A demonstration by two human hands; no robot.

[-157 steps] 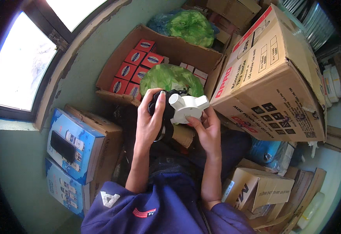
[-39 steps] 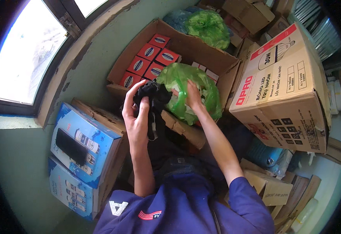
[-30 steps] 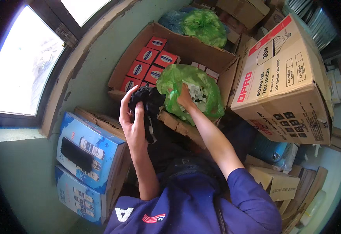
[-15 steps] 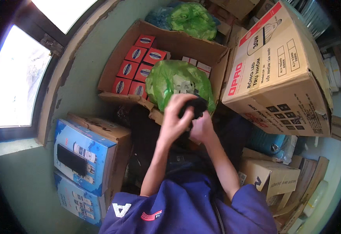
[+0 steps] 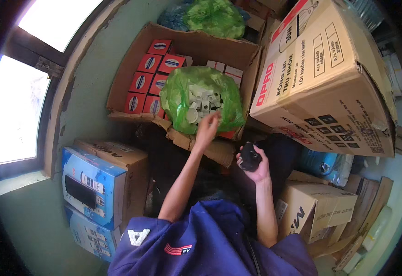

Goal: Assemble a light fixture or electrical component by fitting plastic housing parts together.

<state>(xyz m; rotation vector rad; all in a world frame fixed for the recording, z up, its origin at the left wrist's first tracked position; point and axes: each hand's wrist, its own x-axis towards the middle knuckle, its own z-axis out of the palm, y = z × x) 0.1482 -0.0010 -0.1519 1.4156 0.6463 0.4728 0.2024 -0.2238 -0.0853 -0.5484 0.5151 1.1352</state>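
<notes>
My left hand (image 5: 208,130) reaches over the near edge of a green plastic bag (image 5: 173,99), fingers curled together at the pale fittings inside. Whatever those fingertips pinch is too small to make out. Heaped in the bag's open mouth are several white plastic pipe fittings (image 5: 204,99). Lower and to the right, my right hand (image 5: 259,171) is turned palm up and wrapped round a black rounded object (image 5: 250,157), its exact kind unclear. The bag sits in an open cardboard box (image 5: 122,60), next to several small red boxes (image 5: 140,83).
A large cardboard carton (image 5: 320,87) stands on the right, with a smaller carton (image 5: 318,207) below it. At left, blue boxes (image 5: 88,230) carry a black phone (image 5: 80,190) beside the window wall. Another green bag (image 5: 215,18) lies behind the open box.
My hands have parted. The left has left the black object and moved to the fittings in the bag; the right has drawn down and right with the black object. The view has shifted slightly.
</notes>
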